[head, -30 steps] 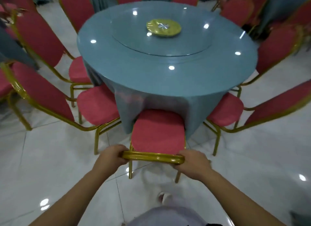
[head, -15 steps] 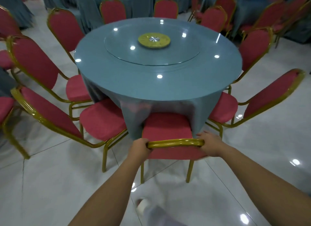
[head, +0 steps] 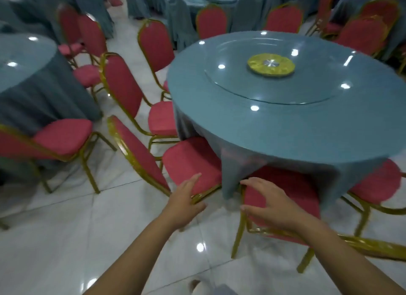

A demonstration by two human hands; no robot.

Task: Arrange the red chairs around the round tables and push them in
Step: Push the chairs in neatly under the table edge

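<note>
Glossy white floor tiles [head: 66,239] and cloth-draped round benches fill the hall. At 6 o'clock of the near bench [head: 307,127], a red chair [head: 294,185] sits tucked under the cloth. The right hand [head: 272,206] hovers over it, fingers spread, holding nothing. The left hand [head: 185,199], equally open, is at the seat corner of the neighbouring chair [head: 189,163]. That chair's back runs 11-to-5, and it likely needs pushing toward 1 o'clock.
</note>
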